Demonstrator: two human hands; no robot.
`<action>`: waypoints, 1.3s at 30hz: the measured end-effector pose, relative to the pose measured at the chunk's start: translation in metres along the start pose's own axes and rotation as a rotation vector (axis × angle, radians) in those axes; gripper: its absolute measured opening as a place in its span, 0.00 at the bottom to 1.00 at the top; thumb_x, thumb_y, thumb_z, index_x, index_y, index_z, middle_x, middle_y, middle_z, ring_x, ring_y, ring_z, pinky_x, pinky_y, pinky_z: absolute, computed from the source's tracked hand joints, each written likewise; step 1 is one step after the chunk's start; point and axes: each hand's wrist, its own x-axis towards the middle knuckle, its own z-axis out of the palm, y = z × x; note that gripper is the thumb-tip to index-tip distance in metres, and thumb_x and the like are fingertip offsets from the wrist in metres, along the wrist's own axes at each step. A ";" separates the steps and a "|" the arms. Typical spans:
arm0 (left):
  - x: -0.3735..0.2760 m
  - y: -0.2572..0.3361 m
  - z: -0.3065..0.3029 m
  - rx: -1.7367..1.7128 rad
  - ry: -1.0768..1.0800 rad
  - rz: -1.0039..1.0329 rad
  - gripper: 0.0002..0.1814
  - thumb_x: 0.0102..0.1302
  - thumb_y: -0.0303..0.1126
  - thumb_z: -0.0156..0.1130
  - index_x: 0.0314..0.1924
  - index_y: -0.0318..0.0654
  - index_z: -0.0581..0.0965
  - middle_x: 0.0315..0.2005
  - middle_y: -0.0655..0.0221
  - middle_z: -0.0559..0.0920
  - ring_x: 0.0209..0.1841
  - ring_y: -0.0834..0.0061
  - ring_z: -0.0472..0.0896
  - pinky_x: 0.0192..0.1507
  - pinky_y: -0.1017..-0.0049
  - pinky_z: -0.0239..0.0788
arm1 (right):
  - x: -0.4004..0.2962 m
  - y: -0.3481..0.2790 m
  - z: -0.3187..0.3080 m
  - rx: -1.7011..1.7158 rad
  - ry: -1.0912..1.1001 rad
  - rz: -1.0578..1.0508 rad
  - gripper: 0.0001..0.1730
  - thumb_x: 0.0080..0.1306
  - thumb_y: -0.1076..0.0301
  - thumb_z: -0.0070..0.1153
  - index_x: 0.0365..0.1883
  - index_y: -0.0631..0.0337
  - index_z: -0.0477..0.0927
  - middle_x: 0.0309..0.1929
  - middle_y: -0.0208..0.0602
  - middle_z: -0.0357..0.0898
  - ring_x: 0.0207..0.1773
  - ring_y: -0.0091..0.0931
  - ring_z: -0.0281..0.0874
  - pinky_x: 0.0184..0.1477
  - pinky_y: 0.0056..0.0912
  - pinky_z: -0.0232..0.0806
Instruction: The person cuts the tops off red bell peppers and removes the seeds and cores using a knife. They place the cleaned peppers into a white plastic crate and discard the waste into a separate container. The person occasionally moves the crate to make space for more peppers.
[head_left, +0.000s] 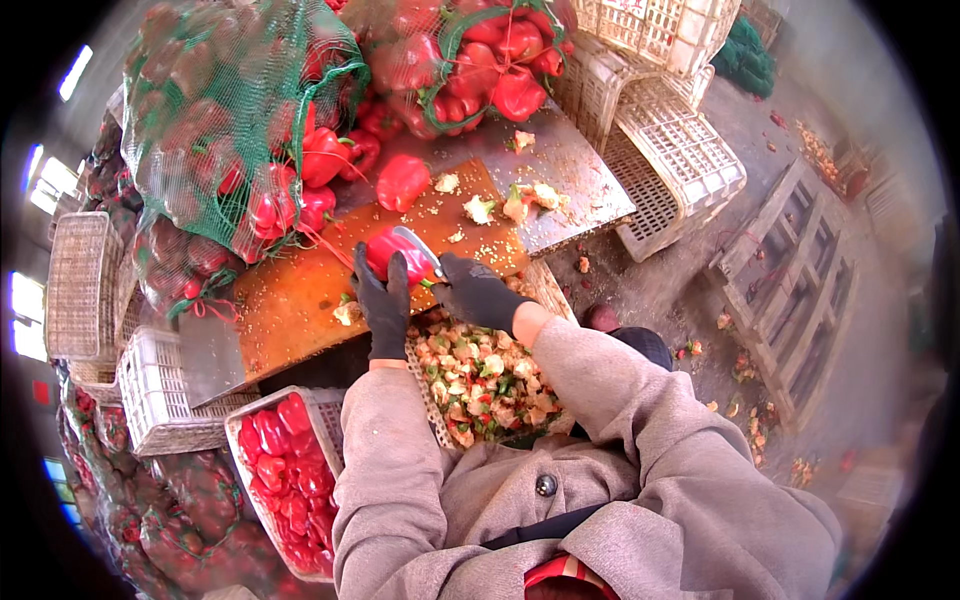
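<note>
Both my hands wear dark gloves. My left hand (384, 300) holds a red bell pepper (386, 253) above an orange cutting board (300, 315). In my right hand (476, 289) is a knife with a curved metal blade (417, 247), lying against the pepper's upper right side near its green stem. Another whole red bell pepper (403, 183) lies on the board beyond. Pale seed cores (478, 209) and scattered seeds are on the board and the metal tabletop (574, 180). A pepper core (347, 311) rests beside my left hand.
Green mesh sacks (217, 112) of red peppers fill the table's far side. Below the board's edge is a crate of cores and scraps (487, 382); at left, a crate of cored peppers (289, 480). Plastic crates (675, 150) and a wooden pallet (787, 292) stand at right.
</note>
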 end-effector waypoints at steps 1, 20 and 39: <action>-0.001 -0.001 0.000 0.003 0.003 0.000 0.37 0.61 0.45 0.60 0.64 0.34 0.60 0.56 0.40 0.64 0.57 0.49 0.69 0.57 0.61 0.63 | 0.004 -0.004 0.001 -0.063 0.004 -0.031 0.16 0.59 0.63 0.54 0.39 0.67 0.69 0.35 0.54 0.76 0.40 0.47 0.75 0.41 0.46 0.65; 0.004 0.005 0.015 0.300 0.096 -0.033 0.36 0.58 0.49 0.62 0.59 0.33 0.65 0.52 0.46 0.72 0.54 0.49 0.70 0.55 0.60 0.63 | -0.007 0.007 0.014 -0.498 -0.332 0.144 0.15 0.57 0.70 0.50 0.42 0.67 0.77 0.44 0.55 0.78 0.50 0.42 0.77 0.50 0.42 0.69; 0.009 0.017 0.029 -0.524 -0.263 -0.258 0.27 0.51 0.29 0.68 0.51 0.32 0.71 0.43 0.62 0.77 0.45 0.74 0.75 0.50 0.72 0.67 | 0.019 0.053 0.007 0.230 0.417 0.142 0.21 0.55 0.69 0.59 0.45 0.65 0.69 0.28 0.43 0.73 0.30 0.31 0.72 0.35 0.34 0.66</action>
